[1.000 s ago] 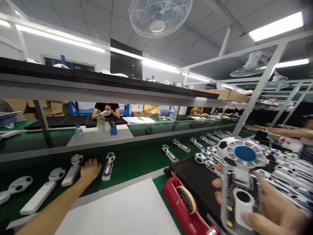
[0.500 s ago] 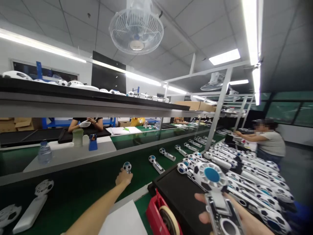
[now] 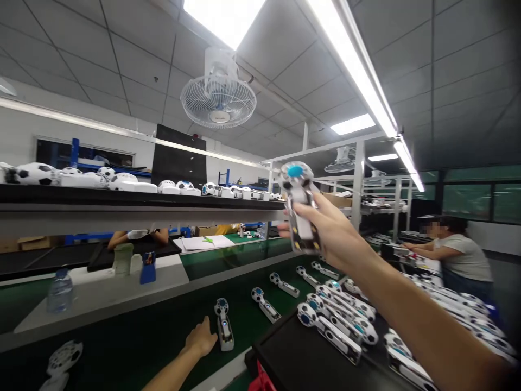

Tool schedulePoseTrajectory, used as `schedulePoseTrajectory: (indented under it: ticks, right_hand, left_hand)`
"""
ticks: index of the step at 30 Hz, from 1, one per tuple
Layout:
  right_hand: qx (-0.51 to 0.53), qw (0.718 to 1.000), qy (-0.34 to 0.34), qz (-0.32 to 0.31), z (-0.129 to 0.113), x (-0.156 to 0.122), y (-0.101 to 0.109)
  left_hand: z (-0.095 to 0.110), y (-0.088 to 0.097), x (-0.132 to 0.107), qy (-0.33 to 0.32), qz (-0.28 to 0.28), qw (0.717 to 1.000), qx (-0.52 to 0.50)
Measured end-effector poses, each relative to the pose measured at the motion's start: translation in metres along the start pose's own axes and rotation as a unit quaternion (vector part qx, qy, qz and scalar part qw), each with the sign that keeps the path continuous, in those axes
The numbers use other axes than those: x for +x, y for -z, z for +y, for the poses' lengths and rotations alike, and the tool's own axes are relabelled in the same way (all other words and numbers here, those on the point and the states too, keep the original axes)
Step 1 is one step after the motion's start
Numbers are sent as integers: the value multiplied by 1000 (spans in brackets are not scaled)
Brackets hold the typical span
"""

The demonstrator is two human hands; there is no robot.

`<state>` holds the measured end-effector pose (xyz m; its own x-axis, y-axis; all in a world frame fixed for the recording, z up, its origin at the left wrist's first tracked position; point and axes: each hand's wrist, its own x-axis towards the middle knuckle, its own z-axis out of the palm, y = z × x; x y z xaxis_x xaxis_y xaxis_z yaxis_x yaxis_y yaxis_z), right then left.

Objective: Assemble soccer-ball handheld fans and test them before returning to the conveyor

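Note:
My right hand is raised at mid-view, its thumb and fingers closed around a handheld fan. This fan has a football-patterned head with a blue centre and a white and black handle. It is upright, tilted slightly and blurred. Lower down, my left hand is over the green conveyor belt, fingers apart and holding nothing. Just right of it, another football-patterned fan lies on the belt, its open handle showing inner parts. Several similar fans lie farther along the belt.
A black tray at right holds piled fans. A red tape dispenser is at the bottom edge. The upper shelf carries more fan parts. A bottle stands left. A co-worker sits at right.
My right hand has lifted its fan up and leftward from above the tray. My left hand has let go of its fan, which now lies on the belt. The view has tilted upward.

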<state>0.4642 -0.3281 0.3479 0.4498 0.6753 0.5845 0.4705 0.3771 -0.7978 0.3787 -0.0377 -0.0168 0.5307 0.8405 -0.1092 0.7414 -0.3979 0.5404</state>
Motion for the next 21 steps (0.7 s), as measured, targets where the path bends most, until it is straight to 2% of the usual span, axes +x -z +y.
schedulePoseTrajectory:
  ticks: [3, 5, 9, 12, 15, 17, 21]
  right_hand:
    - [-28, 996, 39, -75, -26, 72, -48]
    - [-61, 990, 47, -114, -42, 104, -86]
    - [-173, 975, 35, -135, -70, 143, -151]
    - [-241, 961, 18, -136, -77, 165, -179]
    - [-271, 946, 23, -178, -70, 176, -195]
    - [-271, 936, 46, -218, -63, 176, -204]
    - [-254, 925, 107, -261, -55, 171, -224]
  left_hand:
    - [-34, 37, -17, -7, 32, 999, 42]
    - [-64, 62, -35, 11, 70, 994, 83]
    - [-133, 97, -80, 136, 142, 964, 180]
    - [-177, 105, -110, 235, 161, 937, 204]
    - [-203, 101, -128, 266, 175, 931, 181]
    - [-209, 96, -134, 260, 189, 935, 148]
    - [-206, 96, -137, 246, 208, 946, 34]
